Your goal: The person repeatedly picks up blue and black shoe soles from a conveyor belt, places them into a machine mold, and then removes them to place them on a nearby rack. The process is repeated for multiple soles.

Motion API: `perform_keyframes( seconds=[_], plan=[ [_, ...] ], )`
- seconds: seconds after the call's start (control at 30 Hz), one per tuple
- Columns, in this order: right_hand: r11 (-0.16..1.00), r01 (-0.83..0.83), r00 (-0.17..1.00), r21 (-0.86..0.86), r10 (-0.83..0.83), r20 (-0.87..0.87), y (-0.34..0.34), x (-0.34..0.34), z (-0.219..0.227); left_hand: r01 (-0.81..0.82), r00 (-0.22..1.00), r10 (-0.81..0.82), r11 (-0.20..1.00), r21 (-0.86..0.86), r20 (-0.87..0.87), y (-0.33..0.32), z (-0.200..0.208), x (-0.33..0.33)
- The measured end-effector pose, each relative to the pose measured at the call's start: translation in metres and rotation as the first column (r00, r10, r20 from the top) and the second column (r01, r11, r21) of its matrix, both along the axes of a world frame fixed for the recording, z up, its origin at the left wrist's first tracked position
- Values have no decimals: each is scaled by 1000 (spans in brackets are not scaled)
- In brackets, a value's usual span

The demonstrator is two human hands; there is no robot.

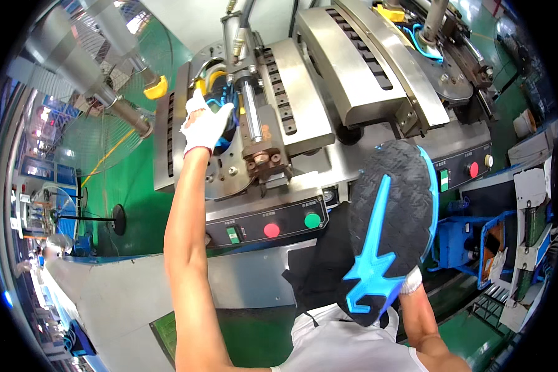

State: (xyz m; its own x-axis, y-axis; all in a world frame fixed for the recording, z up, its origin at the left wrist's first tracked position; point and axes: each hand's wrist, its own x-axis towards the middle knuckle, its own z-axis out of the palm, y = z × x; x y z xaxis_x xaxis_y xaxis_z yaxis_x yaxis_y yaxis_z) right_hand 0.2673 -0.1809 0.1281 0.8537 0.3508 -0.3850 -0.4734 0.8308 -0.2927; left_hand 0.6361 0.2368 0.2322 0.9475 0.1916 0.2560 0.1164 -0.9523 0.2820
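A shoe [394, 211] with a black lugged sole and bright blue inserts is raised on the right, sole facing up. My right hand [410, 281], in a white glove, holds it from behind; the fingers are hidden by the shoe. My left hand [206, 123], also gloved in white, reaches into the left station of a metal press machine [304, 127]. Its thumb sticks out to the side and the fingers stretch forward. Under and beside that hand lies a dark item with blue cords [220, 99], partly covered, perhaps another shoe.
The front control panel [271, 222] carries a red and a green button. A second station with blue tubing [428, 46] stands at the far right. Left of the machine is a wire-guarded fan [115, 118]. A blue cart [459, 242] sits at right.
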Motion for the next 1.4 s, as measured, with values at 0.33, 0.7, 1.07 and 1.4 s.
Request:
perform_keyframes(
  seconds=[0.33,0.7,1.07,1.4],
  plan=[
    [961,212,947,-177,-157,281,-8,-12,61,42,992,-27,992,123,-126,39,41,63],
    [874,98,985,-476,-16,173,10,-19,44,7,931,82,970,-243,354,65,87,-303],
    [746,-54,838,-663,396,377,253,258,197,-545,835,527,831,-109,-162,126,-138,-549],
    [148,38,869,-988,483,106,353,442,127,-445,895,436,861,-245,-93,126,-173,-567]
  ],
)
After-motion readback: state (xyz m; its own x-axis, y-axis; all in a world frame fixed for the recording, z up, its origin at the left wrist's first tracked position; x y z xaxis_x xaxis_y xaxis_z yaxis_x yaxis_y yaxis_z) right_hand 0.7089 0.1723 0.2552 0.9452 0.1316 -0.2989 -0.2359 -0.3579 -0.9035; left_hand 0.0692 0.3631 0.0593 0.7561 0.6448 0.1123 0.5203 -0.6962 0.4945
